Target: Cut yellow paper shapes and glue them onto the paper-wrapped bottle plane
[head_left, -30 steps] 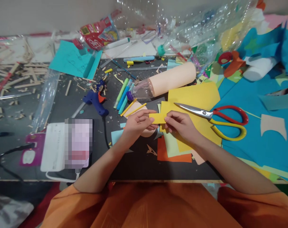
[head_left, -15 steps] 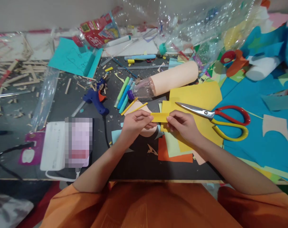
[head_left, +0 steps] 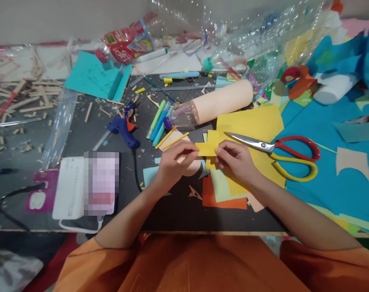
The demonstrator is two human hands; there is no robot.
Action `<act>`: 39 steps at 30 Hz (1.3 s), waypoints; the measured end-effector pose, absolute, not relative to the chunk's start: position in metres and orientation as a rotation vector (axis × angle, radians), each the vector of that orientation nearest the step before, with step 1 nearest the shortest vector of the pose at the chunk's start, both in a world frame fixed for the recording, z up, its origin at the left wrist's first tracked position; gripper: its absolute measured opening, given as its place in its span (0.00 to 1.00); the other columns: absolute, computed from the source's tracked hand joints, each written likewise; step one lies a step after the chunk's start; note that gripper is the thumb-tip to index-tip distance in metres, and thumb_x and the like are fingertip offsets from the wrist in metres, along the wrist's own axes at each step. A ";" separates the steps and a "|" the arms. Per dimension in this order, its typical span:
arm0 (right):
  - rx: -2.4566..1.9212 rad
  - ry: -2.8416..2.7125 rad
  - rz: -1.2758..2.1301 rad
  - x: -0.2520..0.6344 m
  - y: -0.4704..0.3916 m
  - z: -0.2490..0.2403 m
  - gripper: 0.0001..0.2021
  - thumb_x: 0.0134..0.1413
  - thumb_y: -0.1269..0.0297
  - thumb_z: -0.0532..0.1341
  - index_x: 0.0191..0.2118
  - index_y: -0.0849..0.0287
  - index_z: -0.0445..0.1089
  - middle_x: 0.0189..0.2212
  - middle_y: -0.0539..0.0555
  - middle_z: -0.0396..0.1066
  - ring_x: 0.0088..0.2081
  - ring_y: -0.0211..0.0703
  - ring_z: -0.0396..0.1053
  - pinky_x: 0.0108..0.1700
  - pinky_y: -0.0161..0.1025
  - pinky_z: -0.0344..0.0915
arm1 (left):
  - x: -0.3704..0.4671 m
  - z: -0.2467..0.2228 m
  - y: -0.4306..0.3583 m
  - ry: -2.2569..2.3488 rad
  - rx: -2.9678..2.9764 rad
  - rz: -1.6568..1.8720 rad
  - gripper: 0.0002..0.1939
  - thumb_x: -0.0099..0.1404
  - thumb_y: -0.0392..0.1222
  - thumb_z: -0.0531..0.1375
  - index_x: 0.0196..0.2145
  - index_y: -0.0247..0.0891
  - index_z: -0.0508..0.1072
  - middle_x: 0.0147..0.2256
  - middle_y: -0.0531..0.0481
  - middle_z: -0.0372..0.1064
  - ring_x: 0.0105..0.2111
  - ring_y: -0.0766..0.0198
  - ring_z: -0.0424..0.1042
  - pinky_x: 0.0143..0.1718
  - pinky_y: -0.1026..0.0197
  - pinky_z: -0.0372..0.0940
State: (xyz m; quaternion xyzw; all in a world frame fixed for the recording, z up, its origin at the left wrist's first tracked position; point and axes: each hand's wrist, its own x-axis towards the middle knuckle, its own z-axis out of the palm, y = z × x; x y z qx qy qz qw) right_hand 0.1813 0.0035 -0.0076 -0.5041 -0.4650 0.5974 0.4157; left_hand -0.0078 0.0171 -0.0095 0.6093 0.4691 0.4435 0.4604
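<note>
A small yellow paper strip (head_left: 206,149) is stretched level between my hands, above the table's middle. My right hand (head_left: 234,158) pinches its right end between thumb and fingers. At the opposite end, the thumb and index fingertip of my left hand (head_left: 178,160) close on the strip's left edge. Scissors (head_left: 263,146) with one red and one yellow handle lie just right of my right hand, on yellow paper sheets (head_left: 251,117). Beyond my hands rests a clear bottle wrapped in peach paper (head_left: 224,101), lying on its side. Two thin yellow paper rolls (head_left: 176,140) lie beyond my left hand.
A blue glue gun (head_left: 123,129) and several markers (head_left: 158,121) lie left of the bottle. A phone (head_left: 104,182) and a white power bank (head_left: 69,187) sit front left. Blue paper (head_left: 309,194) covers the right side. Wood sticks (head_left: 35,97) litter the far left.
My left fingers have shifted to the strip's left edge, with the thumb lifted off its face, so more of the strip shows. My right hand keeps its pinch.
</note>
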 end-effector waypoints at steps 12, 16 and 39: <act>-1.270 -1.160 1.530 0.182 0.004 -0.006 0.23 0.46 0.41 0.67 0.22 0.57 0.66 0.16 0.47 0.67 0.16 0.31 0.61 0.20 0.33 0.61 | -0.005 0.003 0.013 1.251 1.159 0.915 0.07 0.52 0.40 0.65 0.31 0.38 0.78 0.26 0.53 0.72 0.27 0.69 0.71 0.32 0.67 0.68; -1.260 -1.153 1.543 0.182 0.003 -0.008 0.22 0.47 0.42 0.67 0.22 0.57 0.66 0.16 0.47 0.67 0.16 0.32 0.60 0.20 0.33 0.60 | -0.007 0.002 0.014 1.244 1.192 0.926 0.12 0.51 0.38 0.65 0.37 0.38 0.77 0.33 0.51 0.73 0.26 0.71 0.69 0.33 0.67 0.68; -1.215 -1.435 1.380 0.181 -0.004 -0.011 0.14 0.58 0.53 0.60 0.26 0.56 0.67 0.19 0.47 0.65 0.21 0.36 0.61 0.25 0.36 0.60 | -0.006 0.004 0.007 1.168 1.420 0.554 0.13 0.59 0.48 0.59 0.23 0.38 0.68 0.18 0.55 0.66 0.19 0.71 0.61 0.20 0.69 0.57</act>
